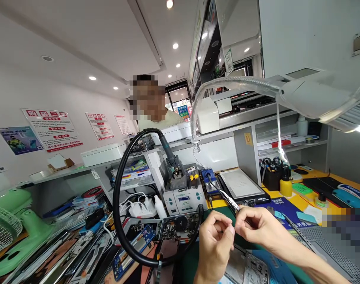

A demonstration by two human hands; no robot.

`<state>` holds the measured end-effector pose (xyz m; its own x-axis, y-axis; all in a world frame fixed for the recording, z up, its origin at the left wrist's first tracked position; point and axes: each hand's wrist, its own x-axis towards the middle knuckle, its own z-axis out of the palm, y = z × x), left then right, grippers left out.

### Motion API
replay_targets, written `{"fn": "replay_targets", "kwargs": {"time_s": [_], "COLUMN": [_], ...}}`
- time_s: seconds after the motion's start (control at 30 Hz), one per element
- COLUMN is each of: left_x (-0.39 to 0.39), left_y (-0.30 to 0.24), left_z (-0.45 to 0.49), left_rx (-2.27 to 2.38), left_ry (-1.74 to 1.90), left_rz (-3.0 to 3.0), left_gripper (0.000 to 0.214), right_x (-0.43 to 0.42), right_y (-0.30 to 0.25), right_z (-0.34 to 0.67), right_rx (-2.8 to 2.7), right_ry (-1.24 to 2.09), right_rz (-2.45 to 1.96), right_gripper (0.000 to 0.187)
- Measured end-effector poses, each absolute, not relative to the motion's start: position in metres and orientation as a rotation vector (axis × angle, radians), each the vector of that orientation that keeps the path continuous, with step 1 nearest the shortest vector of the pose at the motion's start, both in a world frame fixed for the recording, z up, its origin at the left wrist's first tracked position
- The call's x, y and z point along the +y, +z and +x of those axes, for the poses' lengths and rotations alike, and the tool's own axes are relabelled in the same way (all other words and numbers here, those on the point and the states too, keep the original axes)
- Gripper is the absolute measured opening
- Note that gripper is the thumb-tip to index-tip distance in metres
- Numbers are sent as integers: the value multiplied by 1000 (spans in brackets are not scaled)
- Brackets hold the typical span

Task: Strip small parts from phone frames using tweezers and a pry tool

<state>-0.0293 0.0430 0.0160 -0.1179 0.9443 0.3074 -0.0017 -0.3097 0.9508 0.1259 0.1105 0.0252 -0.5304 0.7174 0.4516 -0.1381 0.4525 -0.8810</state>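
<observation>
We are pinching the tweezers [224,196] in our right hand [258,227], left hand [215,236] closing on their rear end over the bench [289,205]; light, springy, sharp-tipped; best gripped mid-shank.

My hands are meeting at six o'clock; the soldering station [184,199] is sitting behind at twelve, the fan [8,232] at nine.

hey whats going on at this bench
A person sits at a cluttered electronics repair bench. Their right hand holds metal tweezers that point up and away, and the left hand pinches its fingertips together right beside it; whatever is between them is too small to make out. An opened phone lies just beyond the hands, in front of a hot-air station. Another person stands behind the counter.
</observation>
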Motion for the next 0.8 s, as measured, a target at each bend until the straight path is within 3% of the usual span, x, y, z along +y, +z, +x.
{"fn": "replay_targets", "kwargs": {"time_s": [0.3,0.6,0.8], "left_x": [41,36,34], "left_y": [13,15,9], "left_z": [-34,-33,-36], "left_rx": [1055,1091,1203], "left_ry": [1547,1639,1750], "left_rz": [1352,1449,1847], "left_gripper": [27,22,37], "right_x": [113,115,112], "right_y": [30,31,32], "right_z": [133,134,137], "right_rx": [-1809,-1791,-1851], "right_ry": [1281,1305,1102], "right_rz": [-590,-551,-570], "right_gripper": [5,24,15]}}
